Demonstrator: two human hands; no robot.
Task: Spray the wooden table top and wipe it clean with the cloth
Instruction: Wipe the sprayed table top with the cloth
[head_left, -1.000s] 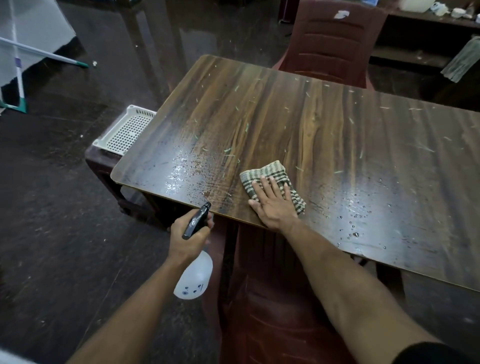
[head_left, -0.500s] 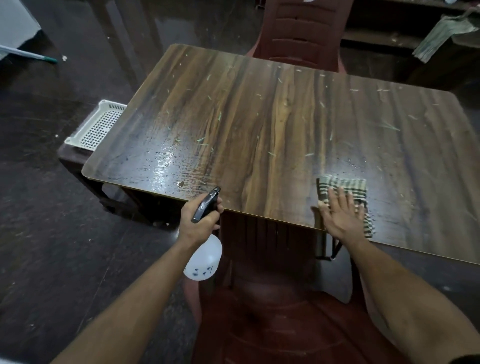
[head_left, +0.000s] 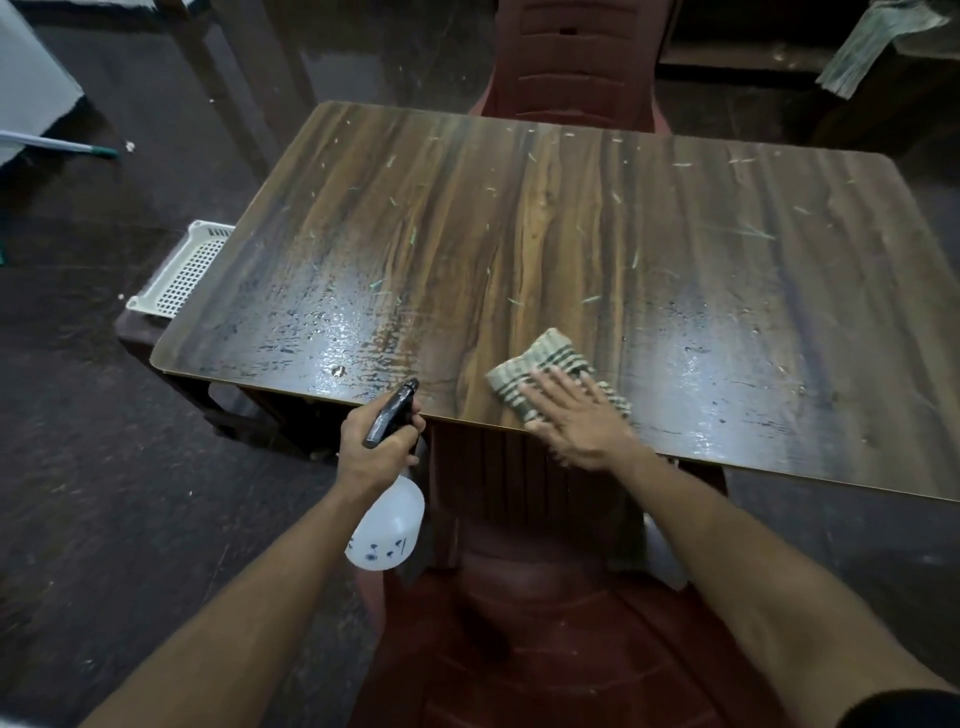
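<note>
Head view, cloth: lay on the table top at its near edge, under the flat, straight-fingered right hand.
Left hand: clamped round the spray bottle, held off the near edge.
Risk: the blurred hand probably swept fast; cloth could slide off.
Far half: pale flecks looked unwiped, easily missed.

Right hand flat on the cloth near the table's front edge, left hand gripping the spray bottle just off it. Wet patches, pale flecks everywhere.
</note>
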